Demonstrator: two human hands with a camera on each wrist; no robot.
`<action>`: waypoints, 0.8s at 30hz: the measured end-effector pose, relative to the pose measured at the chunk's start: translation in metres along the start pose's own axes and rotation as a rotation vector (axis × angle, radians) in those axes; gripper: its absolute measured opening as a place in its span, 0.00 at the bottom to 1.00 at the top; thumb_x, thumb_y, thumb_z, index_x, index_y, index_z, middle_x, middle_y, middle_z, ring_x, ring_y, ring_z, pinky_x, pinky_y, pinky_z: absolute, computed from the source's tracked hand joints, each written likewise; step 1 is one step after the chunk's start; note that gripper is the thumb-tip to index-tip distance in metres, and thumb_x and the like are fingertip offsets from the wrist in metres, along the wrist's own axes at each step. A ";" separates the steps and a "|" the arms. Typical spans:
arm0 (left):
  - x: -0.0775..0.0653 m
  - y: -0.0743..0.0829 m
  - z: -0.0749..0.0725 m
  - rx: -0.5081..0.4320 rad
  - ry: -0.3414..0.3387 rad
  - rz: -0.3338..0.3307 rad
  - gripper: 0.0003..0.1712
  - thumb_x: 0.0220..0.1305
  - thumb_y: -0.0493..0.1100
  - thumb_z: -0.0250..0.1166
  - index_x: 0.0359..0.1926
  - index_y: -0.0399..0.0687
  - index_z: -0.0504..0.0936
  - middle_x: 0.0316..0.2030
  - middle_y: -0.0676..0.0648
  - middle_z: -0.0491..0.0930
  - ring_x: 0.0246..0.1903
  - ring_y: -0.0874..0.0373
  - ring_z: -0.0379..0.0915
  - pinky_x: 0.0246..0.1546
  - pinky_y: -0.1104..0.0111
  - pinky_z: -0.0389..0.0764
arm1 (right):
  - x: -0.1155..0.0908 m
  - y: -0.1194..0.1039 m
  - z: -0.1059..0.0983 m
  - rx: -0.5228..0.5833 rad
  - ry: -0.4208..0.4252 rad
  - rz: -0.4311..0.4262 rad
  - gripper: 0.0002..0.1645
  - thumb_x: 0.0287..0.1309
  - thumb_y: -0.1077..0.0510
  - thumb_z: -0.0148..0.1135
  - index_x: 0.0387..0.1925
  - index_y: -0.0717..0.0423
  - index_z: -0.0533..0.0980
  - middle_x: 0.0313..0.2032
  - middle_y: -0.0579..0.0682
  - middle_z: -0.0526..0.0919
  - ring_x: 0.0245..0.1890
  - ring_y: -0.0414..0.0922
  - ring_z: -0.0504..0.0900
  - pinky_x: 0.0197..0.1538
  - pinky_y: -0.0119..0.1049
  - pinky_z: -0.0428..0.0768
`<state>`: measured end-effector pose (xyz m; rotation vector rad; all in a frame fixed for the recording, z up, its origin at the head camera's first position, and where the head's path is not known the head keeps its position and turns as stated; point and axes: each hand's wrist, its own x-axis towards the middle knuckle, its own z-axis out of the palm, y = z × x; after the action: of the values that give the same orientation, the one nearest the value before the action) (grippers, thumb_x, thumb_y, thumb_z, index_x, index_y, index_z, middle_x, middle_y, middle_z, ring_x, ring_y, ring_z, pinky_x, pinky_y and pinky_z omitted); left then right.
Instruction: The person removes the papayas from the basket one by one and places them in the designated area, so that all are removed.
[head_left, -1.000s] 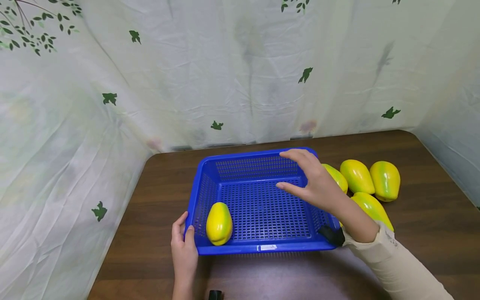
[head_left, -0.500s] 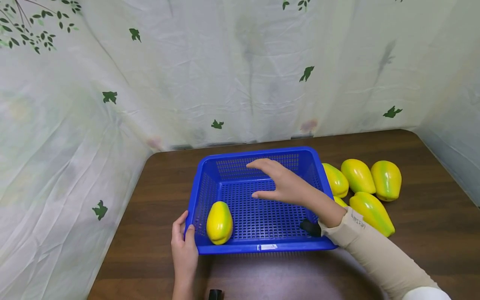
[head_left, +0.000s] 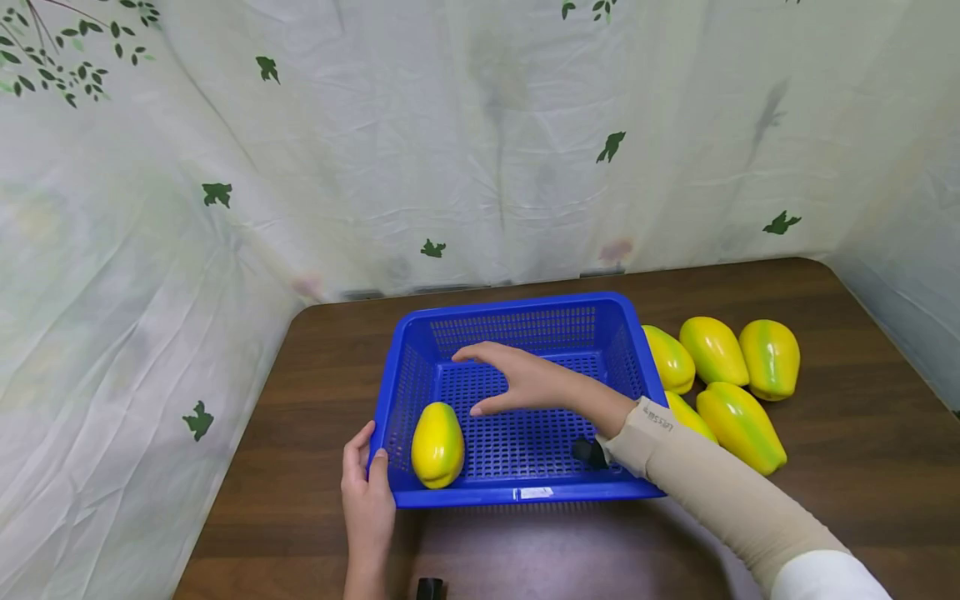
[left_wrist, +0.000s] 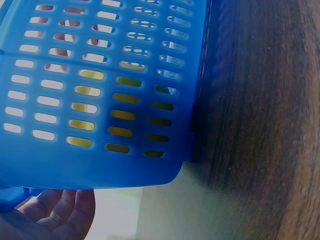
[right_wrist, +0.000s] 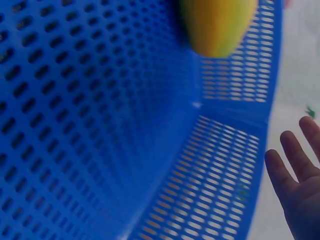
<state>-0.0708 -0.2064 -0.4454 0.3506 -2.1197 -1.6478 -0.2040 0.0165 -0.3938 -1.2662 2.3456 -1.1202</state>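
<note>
A blue perforated plastic basket point(head_left: 465, 499) stands on the table, its near rim tilted toward me. My left hand point(head_left: 367, 500) grips its left rim; in the left wrist view the curled fingers point(left_wrist: 62, 215) show under the basket's edge. One glossy yellow-green fruit, shaped like a mango or papaya point(head_left: 438, 446), lies in the basket's near left corner. Over the basket's middle is my right hand point(head_left: 517, 382), thumb and fingers spread apart and holding nothing. The right wrist view shows that hand's spread fingers point(right_wrist: 295, 165) and the fruit's lower end point(right_wrist: 217, 30).
Several matching yellow-green fruits point(head_left: 741, 427) lie on the brown wooden table point(head_left: 300, 433), right of the basket. The right forearm crosses the basket's right rim. A black object point(head_left: 430, 588) sits at the bottom edge. Pale leaf-patterned cloth point(head_left: 510, 167) hangs behind the table.
My right hand has moved left and a little nearer, from the basket's right side to over its middle, staying spread. The left hand, basket and fruits keep their places.
</note>
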 end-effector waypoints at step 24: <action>0.000 0.001 -0.001 0.028 -0.022 -0.018 0.20 0.66 0.33 0.45 0.59 0.41 0.65 0.47 0.37 0.73 0.43 0.56 0.70 0.37 0.77 0.73 | 0.045 0.005 0.044 0.008 -0.198 0.039 0.40 0.46 0.54 0.68 0.61 0.53 0.62 0.61 0.45 0.64 0.62 0.41 0.57 0.62 0.34 0.54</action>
<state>-0.0701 -0.2068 -0.4439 0.3628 -2.1643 -1.6403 -0.2107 -0.0399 -0.4211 -1.2611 2.2078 -0.9445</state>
